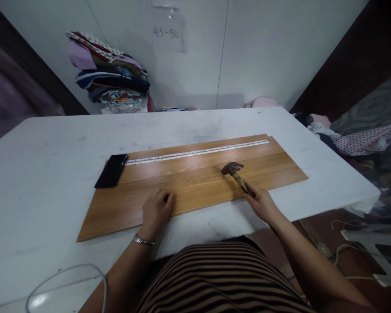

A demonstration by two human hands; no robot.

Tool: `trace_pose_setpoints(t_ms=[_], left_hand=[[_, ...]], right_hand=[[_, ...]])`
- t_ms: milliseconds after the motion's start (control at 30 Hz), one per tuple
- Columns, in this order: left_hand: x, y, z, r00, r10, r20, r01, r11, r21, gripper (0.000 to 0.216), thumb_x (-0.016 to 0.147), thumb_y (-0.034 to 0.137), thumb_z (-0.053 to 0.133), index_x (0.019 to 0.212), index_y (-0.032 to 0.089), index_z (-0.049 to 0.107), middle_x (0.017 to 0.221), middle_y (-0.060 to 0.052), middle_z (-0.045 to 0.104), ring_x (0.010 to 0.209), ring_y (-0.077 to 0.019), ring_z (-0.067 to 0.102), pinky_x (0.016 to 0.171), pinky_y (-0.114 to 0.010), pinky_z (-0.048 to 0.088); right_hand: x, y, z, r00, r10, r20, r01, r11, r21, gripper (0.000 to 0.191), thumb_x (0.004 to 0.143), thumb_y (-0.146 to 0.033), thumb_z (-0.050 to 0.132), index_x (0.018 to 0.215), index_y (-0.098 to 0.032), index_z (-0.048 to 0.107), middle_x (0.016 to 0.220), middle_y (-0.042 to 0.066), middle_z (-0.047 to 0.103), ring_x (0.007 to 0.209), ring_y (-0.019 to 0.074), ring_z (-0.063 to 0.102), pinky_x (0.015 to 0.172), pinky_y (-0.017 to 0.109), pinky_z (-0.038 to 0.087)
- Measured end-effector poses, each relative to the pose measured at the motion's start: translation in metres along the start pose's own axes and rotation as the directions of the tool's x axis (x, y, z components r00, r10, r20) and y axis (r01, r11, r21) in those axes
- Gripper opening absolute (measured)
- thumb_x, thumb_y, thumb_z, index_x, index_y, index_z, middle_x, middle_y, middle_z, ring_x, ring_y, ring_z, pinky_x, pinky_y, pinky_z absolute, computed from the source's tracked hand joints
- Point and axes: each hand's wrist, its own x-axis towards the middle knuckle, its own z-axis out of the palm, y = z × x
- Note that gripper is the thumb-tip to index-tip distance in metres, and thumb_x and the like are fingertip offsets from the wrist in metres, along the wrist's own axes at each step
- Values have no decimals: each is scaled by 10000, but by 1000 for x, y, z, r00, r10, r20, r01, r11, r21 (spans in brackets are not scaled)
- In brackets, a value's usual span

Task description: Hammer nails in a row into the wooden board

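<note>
My right hand [260,202] is closed round the handle of a claw hammer [237,173]. The hammer's rusty brown head is over the right half of a wood-grain board [123,206], near its middle. Left of the head runs a row of several small marks or nail-like bits [202,178], too small to name. On the board's near edge rests my left hand [158,208], its fingers curled in; whether anything is inside cannot be seen. Two thin white strips with markings [195,152] lie along the board's far side.
A black phone [111,171] lies on the board's left end. The board is on a white table [45,174]. Folded clothes [113,74] are stacked behind the table, by the wall. A pale cable [68,267] loops at the lower left. More cloth [361,139] is at the right.
</note>
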Motion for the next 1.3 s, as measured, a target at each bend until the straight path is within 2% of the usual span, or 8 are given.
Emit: trace_pose_setpoints(t_ms=[1300], left_hand=[[1,-1,1,1000,5,-18,-6,998,-61,318,907,424,459,808,198,659,827,-36,638,769,-165,572,696,-277,418]], right_hand=[[2,-2,0,1000,-4,2,4,1000,-26,547,820,-173,516,1363,-190,577,1282,92,669,1178,278,630,1000,434,495]])
